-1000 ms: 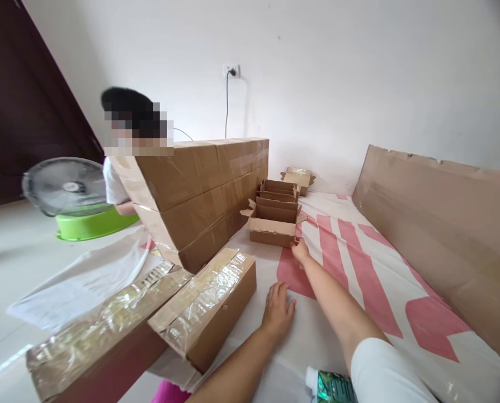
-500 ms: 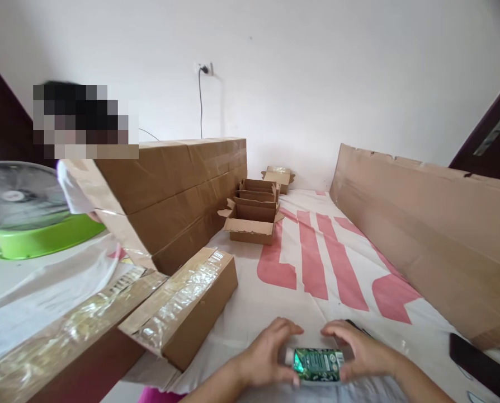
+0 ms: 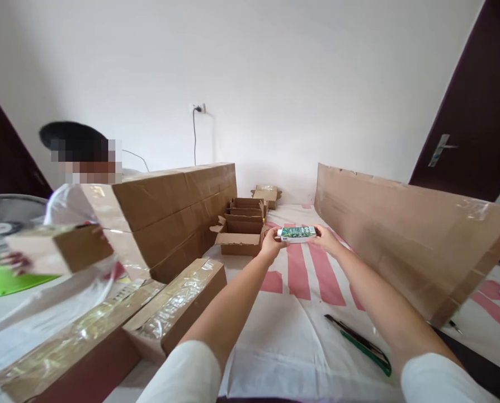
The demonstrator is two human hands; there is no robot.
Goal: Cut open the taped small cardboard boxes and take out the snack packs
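Both my arms reach forward over the cloth. Between them is a small green and white printed carton (image 3: 299, 234), lying lengthwise. My left hand (image 3: 272, 242) grips its left end, and my right hand (image 3: 323, 237) pinches the right end. The carton is held above the cloth, just right of an open cardboard box (image 3: 239, 242) with its flaps spread. Several more open boxes (image 3: 245, 205) stand in a row behind that one. What is inside them is hidden from this angle.
Two taped cardboard boxes (image 3: 178, 302) lie at front left beside a tall cardboard wall (image 3: 178, 207). Another cardboard panel (image 3: 396, 229) stands on the right. A green utility knife (image 3: 365, 350) lies near my right forearm. At left, a person (image 3: 71, 204) holds a cardboard box (image 3: 61, 249) near a fan (image 3: 10, 226).
My hands have moved forward, away from me, carrying the carton towards the open boxes. The view has tilted up, and the utility knife now shows. The person at left has brought a box into view.
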